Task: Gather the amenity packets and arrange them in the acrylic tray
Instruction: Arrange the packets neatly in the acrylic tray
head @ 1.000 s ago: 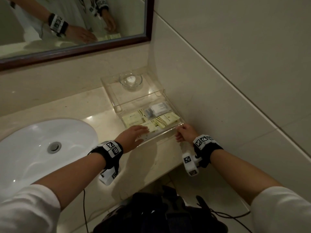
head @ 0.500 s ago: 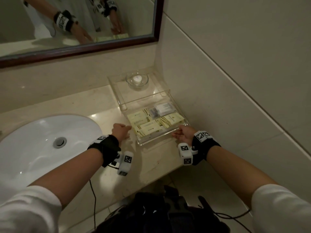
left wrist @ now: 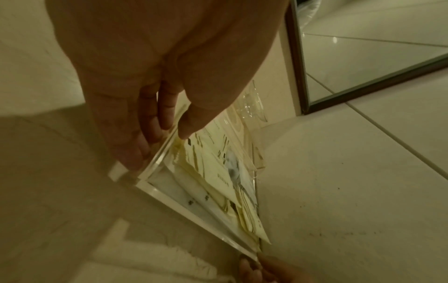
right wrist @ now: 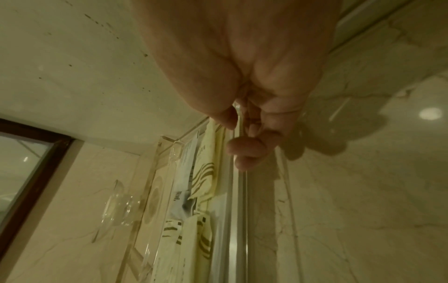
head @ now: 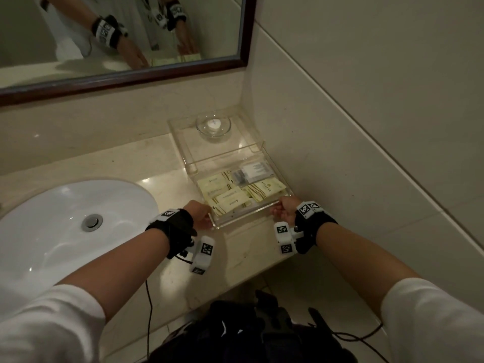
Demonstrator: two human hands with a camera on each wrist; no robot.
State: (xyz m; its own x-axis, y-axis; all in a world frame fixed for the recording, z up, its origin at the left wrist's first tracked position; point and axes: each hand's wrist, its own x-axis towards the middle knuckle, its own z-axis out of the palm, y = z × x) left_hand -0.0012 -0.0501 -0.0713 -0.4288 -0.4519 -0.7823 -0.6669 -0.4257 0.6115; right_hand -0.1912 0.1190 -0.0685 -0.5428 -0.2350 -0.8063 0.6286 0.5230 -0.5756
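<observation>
Acrylic, clear and thick-walled, forms the tray (head: 243, 216) that a person grips at its two near corners on a marble bathroom counter (head: 167, 163), seen from the head camera; the left hand (head: 200, 214) curls over the left corner and the right hand (head: 284, 208) over the right one, while cream and grey amenity packets (head: 233, 199) lie overlapped inside the tray's front section. Farther back on the same clear stand sits a glass dish (head: 213, 125) holding a small white item, with a white basin (head: 70, 224) to the left and a framed mirror (head: 125, 77) above. From the left wrist, the left hand (left wrist: 155, 107) pinches the tray (left wrist: 160, 159) wall, thumb inside against the packets (left wrist: 213, 172) and fingers outside. From the right wrist, the right hand (right wrist: 244, 122) shows its thumb and curled fingers clamped on the tray (right wrist: 238, 201) front edge beside striped packets (right wrist: 206, 181). Gathering appears done; the step in hand looks like squaring or seating the tray, and the next move likely calls for an even, two-handed slide so the loose packets do not shift.
</observation>
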